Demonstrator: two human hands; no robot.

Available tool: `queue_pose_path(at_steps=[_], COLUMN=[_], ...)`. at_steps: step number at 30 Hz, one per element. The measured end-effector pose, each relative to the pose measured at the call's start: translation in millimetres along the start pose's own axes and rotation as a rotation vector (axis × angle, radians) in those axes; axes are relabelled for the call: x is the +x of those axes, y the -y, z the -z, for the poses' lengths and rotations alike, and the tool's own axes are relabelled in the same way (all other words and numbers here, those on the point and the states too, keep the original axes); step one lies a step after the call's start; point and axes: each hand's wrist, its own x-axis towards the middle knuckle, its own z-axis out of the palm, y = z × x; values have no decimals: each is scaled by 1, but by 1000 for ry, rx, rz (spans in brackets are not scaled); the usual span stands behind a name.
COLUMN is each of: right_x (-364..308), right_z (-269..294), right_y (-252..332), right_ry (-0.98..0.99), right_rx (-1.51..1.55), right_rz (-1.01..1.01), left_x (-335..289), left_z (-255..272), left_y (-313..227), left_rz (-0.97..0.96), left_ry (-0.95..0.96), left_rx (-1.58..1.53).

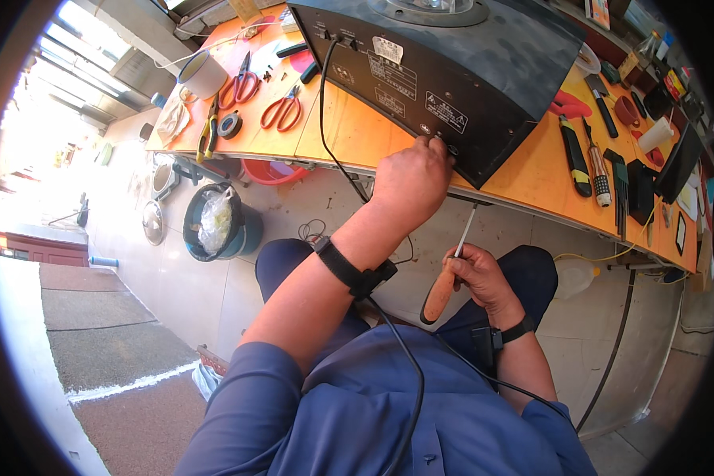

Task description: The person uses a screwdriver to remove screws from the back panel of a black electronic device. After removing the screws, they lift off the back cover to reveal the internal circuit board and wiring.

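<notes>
A black box-shaped appliance [484, 79] stands on the orange workbench, its labelled panel facing me and a round metal fitting on top. My left hand [412, 178] reaches to the lower edge of that panel, fingertips pinched together against it. Whatever lies between them is too small to make out. Lower and to the right, my right hand [481, 274] grips a screwdriver [439, 293] by its wooden handle. The metal shaft points up toward the bench edge, apart from the appliance. A black power cord [323, 103] runs from the panel down past the bench edge.
Red-handled scissors [282, 111], pliers [209, 131] and black tape [229, 124] lie on the bench at left. A utility knife [575, 159] and another screwdriver [598, 170] lie at right. Below stand a dark bucket [250, 230] with a plastic bag and a red basin [271, 172].
</notes>
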Motion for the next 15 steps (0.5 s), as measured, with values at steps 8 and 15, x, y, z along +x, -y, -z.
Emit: queue_pose_path(at_steps=[8, 15], right_x=[3, 3], right_z=[1, -2], right_y=[-2, 1], right_ry=[11, -11], right_rx=[-16, -8], right_rz=[-12, -21], left_x=[0, 2], left_z=[-4, -1], left_y=[4, 4], left_rz=[-47, -82], left_ry=[-46, -45], left_rx=[-15, -35])
